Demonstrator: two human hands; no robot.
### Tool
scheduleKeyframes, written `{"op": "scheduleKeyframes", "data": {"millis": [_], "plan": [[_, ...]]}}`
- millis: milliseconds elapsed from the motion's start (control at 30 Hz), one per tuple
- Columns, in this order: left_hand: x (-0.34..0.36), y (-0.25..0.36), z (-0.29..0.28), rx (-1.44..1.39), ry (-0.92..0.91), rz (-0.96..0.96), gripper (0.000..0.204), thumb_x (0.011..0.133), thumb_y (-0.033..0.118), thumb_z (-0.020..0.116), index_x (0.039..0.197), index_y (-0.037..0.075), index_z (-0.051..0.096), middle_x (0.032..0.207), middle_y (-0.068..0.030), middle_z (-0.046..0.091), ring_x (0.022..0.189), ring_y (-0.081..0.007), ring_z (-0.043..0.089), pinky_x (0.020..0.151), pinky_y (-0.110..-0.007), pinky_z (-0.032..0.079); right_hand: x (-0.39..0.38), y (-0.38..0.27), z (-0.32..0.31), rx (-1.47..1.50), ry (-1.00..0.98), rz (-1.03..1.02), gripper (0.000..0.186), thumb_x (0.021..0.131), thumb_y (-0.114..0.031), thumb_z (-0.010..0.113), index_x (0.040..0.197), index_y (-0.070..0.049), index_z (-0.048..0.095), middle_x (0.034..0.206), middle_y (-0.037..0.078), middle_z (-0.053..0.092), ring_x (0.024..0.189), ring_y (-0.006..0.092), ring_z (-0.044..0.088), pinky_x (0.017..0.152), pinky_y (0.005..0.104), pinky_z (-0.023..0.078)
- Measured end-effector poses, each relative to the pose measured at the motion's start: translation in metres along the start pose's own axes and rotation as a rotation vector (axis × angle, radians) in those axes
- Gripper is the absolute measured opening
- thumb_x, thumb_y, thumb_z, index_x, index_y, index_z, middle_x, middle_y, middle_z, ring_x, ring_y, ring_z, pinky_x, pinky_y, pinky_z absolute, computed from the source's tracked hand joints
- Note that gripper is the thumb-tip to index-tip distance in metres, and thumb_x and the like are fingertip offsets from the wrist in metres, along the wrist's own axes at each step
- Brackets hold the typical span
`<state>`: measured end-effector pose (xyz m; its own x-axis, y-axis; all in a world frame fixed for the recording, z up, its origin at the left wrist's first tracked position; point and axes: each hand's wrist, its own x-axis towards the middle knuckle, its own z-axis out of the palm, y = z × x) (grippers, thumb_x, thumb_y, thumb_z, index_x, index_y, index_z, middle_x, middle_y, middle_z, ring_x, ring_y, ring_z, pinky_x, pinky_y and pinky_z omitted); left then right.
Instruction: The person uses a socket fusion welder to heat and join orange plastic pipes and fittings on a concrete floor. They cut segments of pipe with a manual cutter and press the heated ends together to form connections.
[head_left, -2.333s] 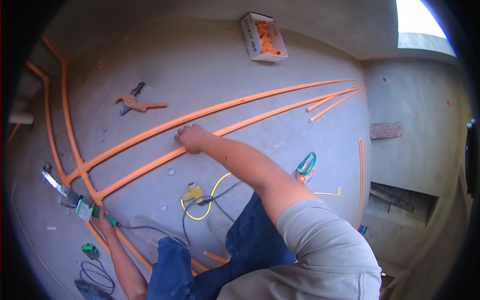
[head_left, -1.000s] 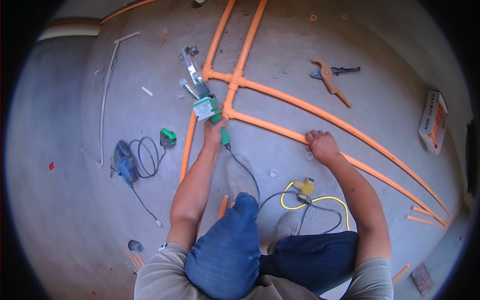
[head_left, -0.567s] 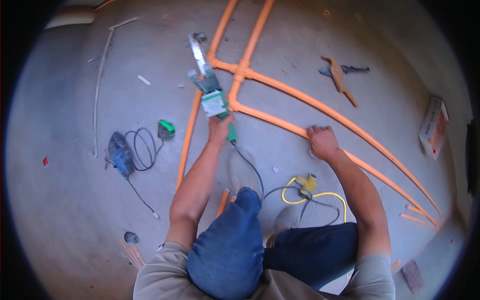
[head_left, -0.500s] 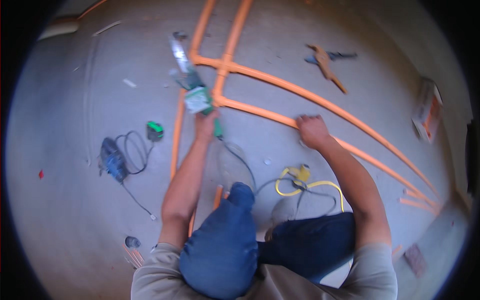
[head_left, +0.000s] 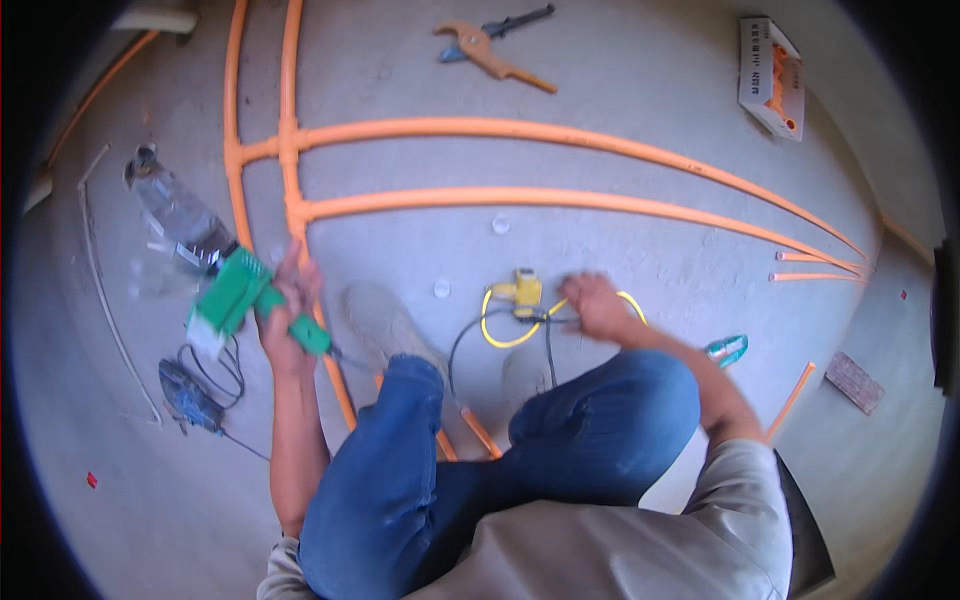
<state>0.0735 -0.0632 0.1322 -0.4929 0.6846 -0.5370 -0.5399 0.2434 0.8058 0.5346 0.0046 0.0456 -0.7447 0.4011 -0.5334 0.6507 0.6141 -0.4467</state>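
Left: a blue tool [head_left: 188, 396] with its coiled cord lies on the floor [head_left: 620, 240]. The left hand [head_left: 285, 305], grip closed, holds a green pipe welder [head_left: 235, 295] above the orange pipes [head_left: 480, 128]. Right: the right hand [head_left: 597, 305] rests at a yellow cable [head_left: 500, 325]; its grip is blurred and cannot be told.

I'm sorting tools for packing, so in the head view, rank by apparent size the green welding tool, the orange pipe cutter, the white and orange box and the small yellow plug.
1. Green welding tool, though it is blurred and nearer the camera.
2. Orange pipe cutter and white and orange box look alike; unsure.
3. Small yellow plug, clearly smallest.
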Motion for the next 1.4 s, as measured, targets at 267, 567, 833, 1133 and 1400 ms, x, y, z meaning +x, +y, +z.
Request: {"op": "scheduleKeyframes", "data": {"millis": [267,567,833,1133,1400], "plan": [[-0.046,0.049,0.051,-0.020,-0.251,0.005,0.019,0.072,0.014,0.059,0.085,0.006,0.048,0.130,-0.0173,0.055,0.058,-0.0081,0.048,0.055,-0.023,0.044,0.032,-0.023,-0.010,0.085,-0.307,0.162,0.043,0.077,-0.042,0.076,0.101,-0.008,0.066,0.106,0.011,0.065,0.103,0.0297,0.062,0.085,0.0443,0.048],[-0.053,0.049,0.081,-0.184,-0.351,0.060,0.021,0.073,0.014,0.062,0.085,0.002,0.048,0.104,-0.0115,0.050,0.055,-0.0099,0.049,0.052,-0.027,0.046,0.234,0.067,-0.196,-0.425,0.588,0.274,0.048,0.091,-0.016,0.055,0.139,-0.008,0.048,0.140,0.012,0.052,0.128,0.0290,0.050,0.105,0.0499,0.039],[-0.058,0.066,0.032,-0.229,-0.282,0.002,0.021,0.074,0.013,0.063,0.085,0.001,0.050,0.103,-0.0139,0.051,0.057,-0.0123,0.053,0.054,-0.028,0.049,0.311,0.050,-0.225,-0.568,0.298,0.327,0.055,0.088,-0.011,0.057,0.142,-0.009,0.045,0.148,0.009,0.046,0.139,0.0256,0.040,0.116,0.0529,0.025],[-0.055,0.069,0.014,-0.374,-0.189,0.093,0.019,0.076,0.008,0.061,0.086,0.001,0.046,0.104,-0.0121,0.049,0.057,-0.0107,0.053,0.052,-0.026,0.048,0.189,0.060,-0.155,0.072,0.338,0.462,0.028,0.078,-0.011,0.064,0.104,-0.003,0.060,0.110,0.020,0.061,0.097,0.0416,0.063,0.081,0.0496,0.052],[-0.055,0.048,0.041,-0.384,-0.525,0.073,0.022,0.079,0.005,0.058,0.094,-0.004,0.045,0.111,-0.0130,0.047,0.064,-0.0104,0.059,0.060,-0.024,0.049,-0.027,0.023,0.094,1.345,0.349,0.877,0.082,0.088,-0.044,0.068,0.156,-0.021,0.027,0.159,0.017,0.029,0.148,0.0334,0.023,0.122,0.0395,0.019]]}}
